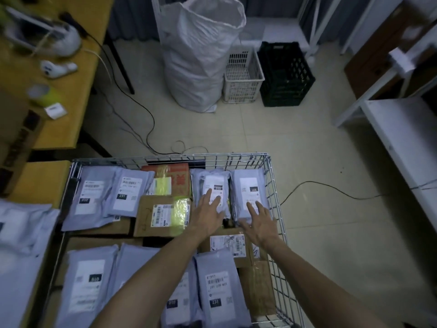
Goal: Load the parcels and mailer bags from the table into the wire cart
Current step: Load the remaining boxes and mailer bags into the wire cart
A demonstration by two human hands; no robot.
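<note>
The wire cart (274,185) fills the lower middle of the view, packed with grey mailer bags and brown cardboard parcels. My left hand (209,213) lies flat, fingers spread, on a grey mailer bag (212,183) at the cart's far right. My right hand (260,223) rests open on the neighbouring grey mailer bag (248,185) against the right wire wall. Neither hand grips anything. A taped cardboard parcel (163,215) sits just left of my left hand. More grey mailer bags (16,233) lie on the wooden table (40,181) at the left edge.
A tall white woven sack (198,55), a white basket (242,76) and a black crate (285,74) stand on the floor beyond the cart. Cables (142,129) trail over the tiles. White shelving (402,129) runs along the right. A scanner (56,68) lies on the far desk.
</note>
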